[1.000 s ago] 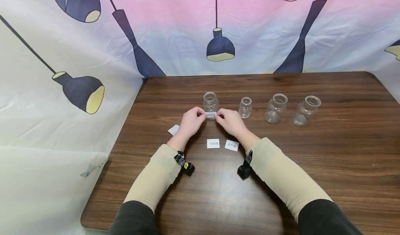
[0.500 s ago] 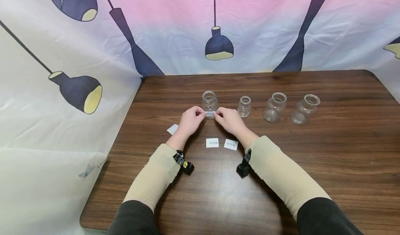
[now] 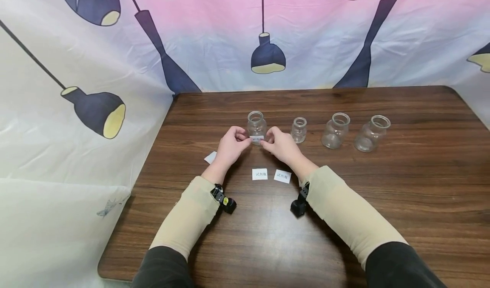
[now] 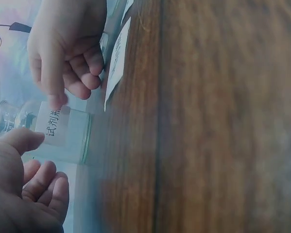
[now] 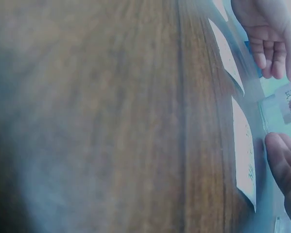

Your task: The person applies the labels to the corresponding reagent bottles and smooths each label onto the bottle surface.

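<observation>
A clear glass jar [image 3: 257, 126] stands upright at the back of the table, between my two hands. On its front lies a white label [image 4: 53, 124] printed with dark characters. My left hand [image 3: 231, 146] touches the label's left end with an extended thumb, its other fingers loosely bent beside the jar. From the other side, my right hand [image 3: 282, 145] rests its thumb at the label's right end, fingers relaxed and apart from the thumb. In the right wrist view, the label [image 5: 287, 104] is partly covered by the right thumb.
To the right stand a smaller glass jar [image 3: 299, 130] and two larger jars, one [image 3: 335, 130] and another [image 3: 372, 134]. Two printed labels, one [image 3: 260, 174] and another [image 3: 282, 176], lie before the hands. A white paper piece [image 3: 210, 157] lies by the left wrist. A printed curtain [image 3: 222, 45] hangs behind.
Earlier, both hands pinched the label's ends at the jar's front. Now the index fingers have lifted away from the thumbs and the hands have loosened; the label stays against the jar.
</observation>
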A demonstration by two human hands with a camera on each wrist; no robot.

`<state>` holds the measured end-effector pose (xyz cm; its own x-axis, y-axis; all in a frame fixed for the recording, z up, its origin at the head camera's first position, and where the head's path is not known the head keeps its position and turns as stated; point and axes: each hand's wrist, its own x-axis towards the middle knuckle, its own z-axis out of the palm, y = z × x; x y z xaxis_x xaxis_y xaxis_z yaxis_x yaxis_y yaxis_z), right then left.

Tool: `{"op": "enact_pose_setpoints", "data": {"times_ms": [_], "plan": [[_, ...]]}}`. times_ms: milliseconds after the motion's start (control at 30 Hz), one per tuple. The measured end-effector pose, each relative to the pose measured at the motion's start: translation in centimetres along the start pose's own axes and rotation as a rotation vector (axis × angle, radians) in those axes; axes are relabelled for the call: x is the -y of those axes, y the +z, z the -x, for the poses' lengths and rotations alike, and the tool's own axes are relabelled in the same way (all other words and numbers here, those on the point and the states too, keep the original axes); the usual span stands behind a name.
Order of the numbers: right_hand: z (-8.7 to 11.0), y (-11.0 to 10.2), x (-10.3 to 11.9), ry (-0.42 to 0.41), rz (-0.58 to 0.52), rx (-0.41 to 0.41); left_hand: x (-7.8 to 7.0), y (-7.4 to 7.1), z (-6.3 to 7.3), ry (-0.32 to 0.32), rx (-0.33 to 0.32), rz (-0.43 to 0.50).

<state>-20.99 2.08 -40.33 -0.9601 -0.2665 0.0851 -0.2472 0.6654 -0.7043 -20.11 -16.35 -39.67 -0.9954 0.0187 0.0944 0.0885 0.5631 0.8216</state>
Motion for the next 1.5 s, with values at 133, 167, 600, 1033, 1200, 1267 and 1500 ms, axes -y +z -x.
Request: {"op": "enact_pose_setpoints", "data": {"times_ms": [133, 167, 600, 1033, 1200, 1267, 1500], "plan": [[0.0, -0.2, 0.3, 0.021, -0.077, -0.037, -0.1, -0.1, -0.1, -0.017, 0.01, 0.039], [-0.1, -0.2, 0.3, 0.018, -0.082, -0.052, -0.1, -0.1, -0.2, -0.02, 0.015, 0.043], [-0.6, -0.2, 0.2, -0.091, -0.086, -0.05, -0.3, -0.1, -0.8, 0.001, 0.082, 0.04], [-0.7, -0.4, 0.1, -0.113, -0.018, -0.058, -0.1, -0.1, -1.0, 0.053, 0.083, 0.002], [-0.9, -1.0, 0.2, -0.112, 0.008, -0.055, -0.1, -0.2, -1.1, 0.052, 0.085, -0.004], [-0.9, -1.2, 0.2, -0.111, 0.019, -0.048, -0.1, -0.3, -1.1, 0.049, 0.089, 0.002], [-1.0, -1.4, -0.1, -0.086, 0.034, -0.008, 0.3, -0.3, -1.3, 0.045, 0.088, 0.031]]}}
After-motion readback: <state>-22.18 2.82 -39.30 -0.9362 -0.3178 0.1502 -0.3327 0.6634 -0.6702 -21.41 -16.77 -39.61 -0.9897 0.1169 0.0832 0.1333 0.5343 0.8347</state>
